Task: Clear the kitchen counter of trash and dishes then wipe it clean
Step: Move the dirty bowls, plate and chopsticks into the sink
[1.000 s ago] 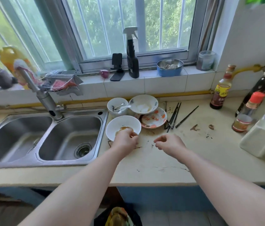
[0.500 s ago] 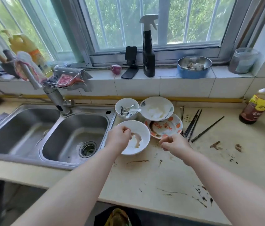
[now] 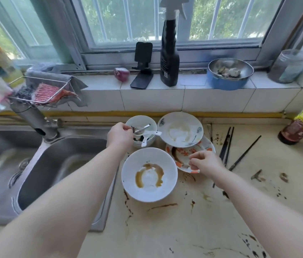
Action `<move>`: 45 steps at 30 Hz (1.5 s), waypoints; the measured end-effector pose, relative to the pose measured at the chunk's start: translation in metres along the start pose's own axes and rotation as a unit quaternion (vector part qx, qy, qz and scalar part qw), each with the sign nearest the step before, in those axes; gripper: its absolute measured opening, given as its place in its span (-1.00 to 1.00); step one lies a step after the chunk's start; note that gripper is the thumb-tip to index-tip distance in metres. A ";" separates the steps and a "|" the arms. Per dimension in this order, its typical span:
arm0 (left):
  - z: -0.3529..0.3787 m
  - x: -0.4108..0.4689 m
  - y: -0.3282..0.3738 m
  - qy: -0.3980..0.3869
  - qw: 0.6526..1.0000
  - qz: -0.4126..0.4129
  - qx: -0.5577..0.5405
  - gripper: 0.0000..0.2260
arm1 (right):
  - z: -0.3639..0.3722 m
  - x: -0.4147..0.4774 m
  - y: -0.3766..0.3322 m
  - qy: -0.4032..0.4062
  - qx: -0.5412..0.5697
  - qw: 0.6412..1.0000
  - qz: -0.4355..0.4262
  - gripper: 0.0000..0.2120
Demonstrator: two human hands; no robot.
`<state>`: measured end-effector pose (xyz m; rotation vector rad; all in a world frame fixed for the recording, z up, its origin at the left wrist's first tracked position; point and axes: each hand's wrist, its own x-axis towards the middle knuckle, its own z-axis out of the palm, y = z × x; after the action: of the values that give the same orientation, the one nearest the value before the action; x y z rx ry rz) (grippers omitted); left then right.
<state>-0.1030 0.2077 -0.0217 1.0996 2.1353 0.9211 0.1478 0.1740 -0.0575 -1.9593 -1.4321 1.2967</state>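
Note:
A large white bowl smeared with brown sauce sits on the stained counter beside the sink, with no hand on it. Behind it, my left hand grips the left rim of a small bowl that holds a metal spoon and a white spoon. My right hand pinches the near rim of an orange-patterned plate. A white shallow bowl rests on that plate.
Dark chopsticks and food scraps lie to the right of the dishes. The double sink and faucet are on the left. A spray bottle, blue bowl, jar and onion line the sill. A sauce bottle stands far right.
My left hand let go of the sauce-smeared bowl and moved back to the small bowl. My right hand moved forward onto the orange plate's rim. The view has come closer.

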 end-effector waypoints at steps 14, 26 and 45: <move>0.027 0.009 0.010 0.011 0.999 -0.006 -0.031 -0.87 | -0.007 0.047 -0.007 0.015 0.157 0.982 0.105 -0.79; 0.010 0.003 -0.016 0.061 0.995 -0.023 0.076 -0.88 | 0.004 0.084 -0.019 0.035 0.185 0.971 0.145 -0.66; 0.027 -0.029 -0.018 0.092 0.984 -0.097 0.116 -0.77 | -0.041 0.048 0.022 0.006 0.069 0.990 0.122 -0.63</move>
<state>-0.0773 0.1842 -0.0469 0.9213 2.5010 0.7207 0.1962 0.2164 -0.0754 -2.0936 -1.0898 1.4431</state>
